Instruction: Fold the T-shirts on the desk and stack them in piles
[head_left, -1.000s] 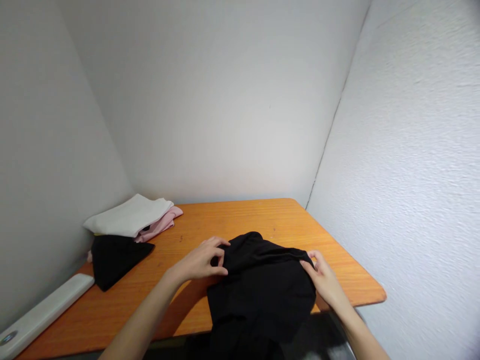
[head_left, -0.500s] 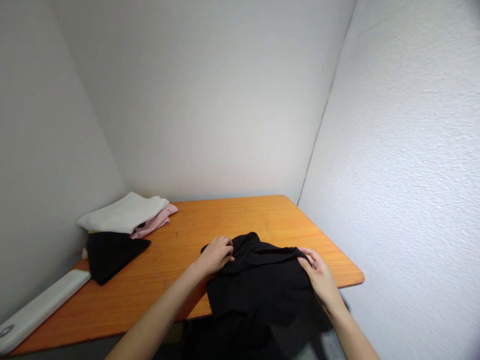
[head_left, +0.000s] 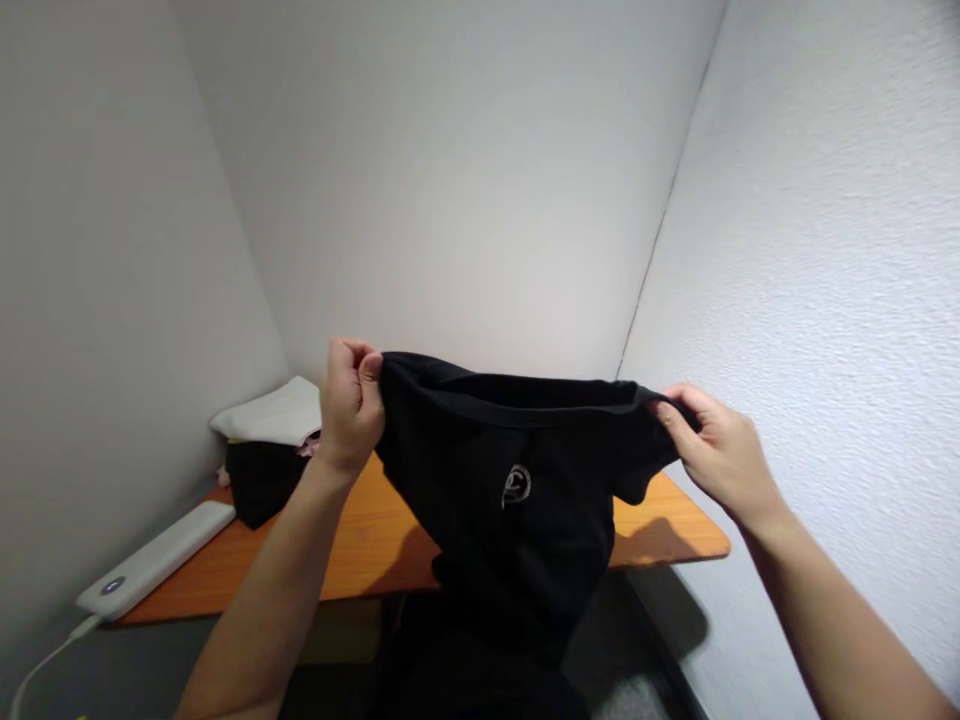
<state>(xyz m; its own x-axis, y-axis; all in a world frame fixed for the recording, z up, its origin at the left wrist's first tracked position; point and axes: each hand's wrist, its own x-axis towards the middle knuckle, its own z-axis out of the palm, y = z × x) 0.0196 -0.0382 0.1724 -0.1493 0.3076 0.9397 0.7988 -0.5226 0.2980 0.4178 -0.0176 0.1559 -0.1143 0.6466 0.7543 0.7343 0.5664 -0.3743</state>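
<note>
A black T-shirt (head_left: 480, 470) hangs stretched between my two hands, raised above the table's front edge. Its neck opening faces up, and a small light round logo shows on the chest. My left hand (head_left: 352, 400) is closed in a fist around the shoulder on the left. On the other side, my right hand (head_left: 716, 445) pinches the opposite shoulder between thumb and fingers, with a short sleeve drooping beneath. The shirt's lower part falls below the table edge and blends into dark shadow.
The orange-brown wooden table (head_left: 360, 550) stands against white walls (head_left: 465, 200). At its left lie a folded white cloth (head_left: 270, 410), a black cloth (head_left: 262, 475) and a bit of pink fabric. A long white device (head_left: 161, 560) with a cable (head_left: 45, 665) sits at the left edge.
Both hands have lifted the black T-shirt off the table and spread apart, pulling its shoulders taut. The logo and neck opening have come into view. The camera view has shifted slightly.
</note>
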